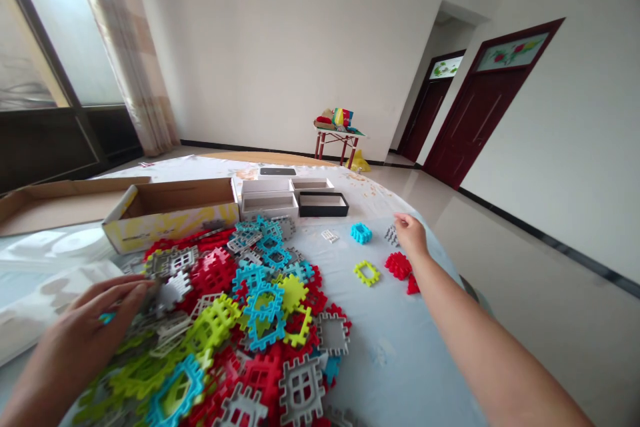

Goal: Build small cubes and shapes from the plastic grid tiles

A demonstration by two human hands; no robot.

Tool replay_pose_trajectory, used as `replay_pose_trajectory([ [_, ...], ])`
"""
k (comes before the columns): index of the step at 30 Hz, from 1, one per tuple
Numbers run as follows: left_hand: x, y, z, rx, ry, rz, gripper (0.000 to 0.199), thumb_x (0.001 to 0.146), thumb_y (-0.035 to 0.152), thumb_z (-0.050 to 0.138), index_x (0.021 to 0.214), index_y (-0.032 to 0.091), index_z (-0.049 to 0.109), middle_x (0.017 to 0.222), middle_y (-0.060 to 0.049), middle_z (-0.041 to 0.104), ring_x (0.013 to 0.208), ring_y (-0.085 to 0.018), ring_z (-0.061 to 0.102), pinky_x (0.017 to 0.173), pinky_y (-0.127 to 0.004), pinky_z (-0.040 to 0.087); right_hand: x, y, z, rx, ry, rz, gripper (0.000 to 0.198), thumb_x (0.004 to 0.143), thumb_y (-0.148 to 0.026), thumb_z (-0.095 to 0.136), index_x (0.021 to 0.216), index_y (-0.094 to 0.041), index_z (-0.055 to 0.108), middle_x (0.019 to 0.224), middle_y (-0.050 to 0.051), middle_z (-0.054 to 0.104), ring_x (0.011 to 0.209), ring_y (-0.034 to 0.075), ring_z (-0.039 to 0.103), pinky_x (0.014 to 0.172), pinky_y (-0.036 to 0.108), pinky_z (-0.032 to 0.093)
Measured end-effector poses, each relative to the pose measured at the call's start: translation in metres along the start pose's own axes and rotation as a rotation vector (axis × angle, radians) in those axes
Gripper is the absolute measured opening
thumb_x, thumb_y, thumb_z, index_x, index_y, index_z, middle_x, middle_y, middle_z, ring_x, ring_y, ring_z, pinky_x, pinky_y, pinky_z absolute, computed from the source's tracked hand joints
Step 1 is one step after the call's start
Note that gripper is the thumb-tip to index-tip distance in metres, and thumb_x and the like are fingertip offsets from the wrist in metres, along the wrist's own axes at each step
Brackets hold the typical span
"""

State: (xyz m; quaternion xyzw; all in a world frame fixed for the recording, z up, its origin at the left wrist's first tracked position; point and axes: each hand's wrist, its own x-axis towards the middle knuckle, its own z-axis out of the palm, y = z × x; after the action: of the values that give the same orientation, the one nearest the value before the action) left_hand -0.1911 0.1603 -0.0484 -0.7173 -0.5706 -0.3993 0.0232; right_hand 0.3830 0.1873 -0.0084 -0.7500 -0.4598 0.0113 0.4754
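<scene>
My left hand [97, 327] is over the left side of a heaped pile of notched plastic building tiles, fingers stretched out, tips beside a grey tile [175, 290]. A bit of blue shows behind the fingers. My right hand [413, 235] reaches to the table's right side, its fingers pinched at a grey lattice tile [391, 235], partly hidden by the hand. Nearby lie blue tiles [361, 233], a lime green tile [367, 273], red tiles [399, 265] and a small white window piece [330, 235]. The pile mixes red tiles [215, 270], blue tiles [264, 307], green tiles and grey tiles.
Behind the pile stand an open cardboard box [173, 220], white trays [270, 205] and a black-rimmed box [324, 205]. A phone-like dark slab [278, 172] lies farther back. Clear plastic packaging [55, 300] is at left. A small side table [340, 133] stands by the wall.
</scene>
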Motion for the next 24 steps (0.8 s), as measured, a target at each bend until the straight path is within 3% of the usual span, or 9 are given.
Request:
replay_pose_trajectory([
  [4,0.0,0.021,-0.009,-0.025,-0.023,-0.043,0.043,0.078,0.056,0.04,0.09,0.023,0.064,0.1,-0.005,0.061,0.093,-0.022,0.058,0.091,-0.038,0.043,-0.064,-0.054,0.027,0.146,-0.246,-0.155,0.031,0.079,-0.035,0.048,0.098,-0.017,0.066,0.09,0.006,0.068,0.079,0.017,0.062,0.074,0.029,0.048],
  [7,-0.001,0.026,-0.011,-0.025,-0.023,-0.056,0.042,0.078,0.055,0.041,0.09,0.023,0.064,0.1,-0.004,0.062,0.092,-0.02,0.058,0.089,-0.034,0.044,-0.115,-0.093,0.039,0.329,-0.58,-0.288,0.027,0.08,-0.034,0.051,0.095,-0.017,0.066,0.086,0.006,0.068,0.076,0.016,0.061,0.072,0.03,0.049],
  [11,-0.002,0.028,-0.011,-0.04,-0.029,-0.069,0.039,0.079,0.053,0.043,0.09,0.022,0.065,0.1,-0.003,0.062,0.091,-0.018,0.058,0.083,-0.029,0.046,-0.16,-0.134,0.035,0.323,-0.761,-0.514,0.024,0.078,-0.031,0.057,0.098,-0.02,0.065,0.096,0.005,0.065,0.086,0.015,0.059,0.08,0.029,0.046],
  [15,0.0,0.029,-0.01,-0.055,-0.03,-0.071,0.04,0.078,0.054,0.043,0.089,0.023,0.065,0.1,-0.003,0.062,0.091,-0.017,0.058,0.076,-0.027,0.047,-0.18,-0.15,0.034,0.229,-0.849,-0.769,0.043,0.07,-0.037,0.069,0.109,-0.023,0.062,0.112,0.006,0.06,0.107,0.02,0.05,0.096,0.035,0.036],
  [18,0.0,0.027,-0.009,-0.063,-0.027,-0.062,0.041,0.078,0.055,0.042,0.089,0.023,0.064,0.099,-0.003,0.062,0.092,-0.018,0.057,0.076,-0.027,0.047,-0.187,-0.151,0.04,0.157,-0.839,-0.84,0.042,0.07,-0.039,0.069,0.108,-0.023,0.062,0.115,0.007,0.06,0.108,0.021,0.049,0.095,0.038,0.035],
  [21,0.001,0.024,-0.008,-0.063,-0.024,-0.06,0.04,0.078,0.054,0.042,0.089,0.023,0.064,0.099,-0.004,0.062,0.092,-0.019,0.057,0.078,-0.028,0.046,-0.19,-0.151,0.042,0.18,-0.753,-0.824,0.022,0.081,-0.033,0.058,0.098,-0.022,0.065,0.098,0.005,0.066,0.096,0.018,0.056,0.09,0.034,0.038],
  [24,0.0,0.022,-0.007,-0.06,-0.037,-0.069,0.039,0.078,0.054,0.043,0.09,0.023,0.064,0.1,-0.004,0.062,0.092,-0.018,0.057,0.078,-0.027,0.046,-0.187,-0.152,0.035,0.231,-0.665,-0.675,0.024,0.086,-0.034,0.05,0.101,-0.021,0.064,0.09,0.005,0.067,0.089,0.017,0.058,0.084,0.031,0.042],
])
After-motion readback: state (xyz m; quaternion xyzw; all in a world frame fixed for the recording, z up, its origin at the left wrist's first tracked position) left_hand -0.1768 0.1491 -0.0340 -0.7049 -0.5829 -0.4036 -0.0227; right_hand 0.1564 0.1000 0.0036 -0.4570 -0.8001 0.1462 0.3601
